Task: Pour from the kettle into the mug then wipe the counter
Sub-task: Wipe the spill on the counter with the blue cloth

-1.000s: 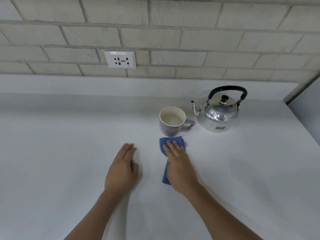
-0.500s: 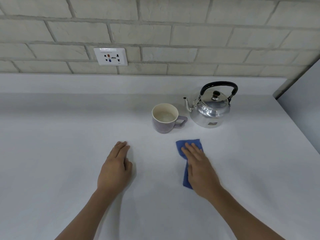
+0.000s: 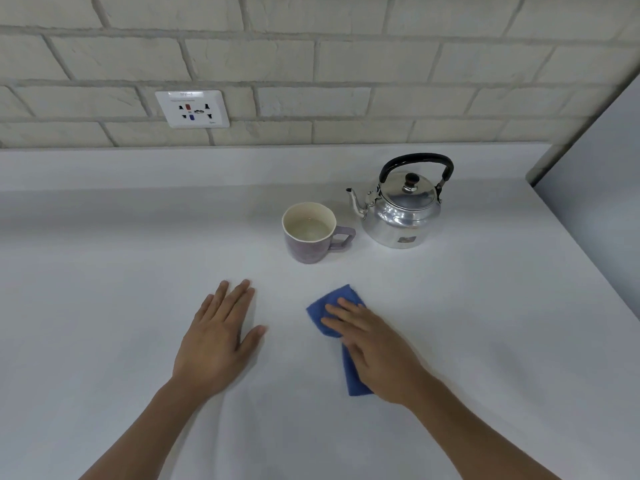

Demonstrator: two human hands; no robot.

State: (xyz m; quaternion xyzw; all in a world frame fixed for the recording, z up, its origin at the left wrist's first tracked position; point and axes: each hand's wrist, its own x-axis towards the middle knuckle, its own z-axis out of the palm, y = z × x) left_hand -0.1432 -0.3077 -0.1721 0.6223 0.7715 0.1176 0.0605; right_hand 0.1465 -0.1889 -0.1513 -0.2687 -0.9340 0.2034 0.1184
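A shiny metal kettle (image 3: 403,216) with a black handle stands upright at the back right of the white counter (image 3: 104,306), its spout pointing left. Just left of it is a purple mug (image 3: 304,247) holding pale liquid, handle toward the kettle. In front of the mug lies a folded blue cloth (image 3: 327,306). My right hand (image 3: 377,351) presses flat on the cloth and hides its middle. My left hand (image 3: 214,341) rests palm down on the counter left of the cloth, fingers slightly apart, holding nothing.
A white wall socket (image 3: 192,109) sits in the brick wall behind the counter. A grey vertical panel (image 3: 595,168) bounds the counter at the right. A low white upstand runs along the back.
My right hand slid the cloth rightward from just below the mug, then back a little to the left, turning it. My left hand stayed flat on the counter.
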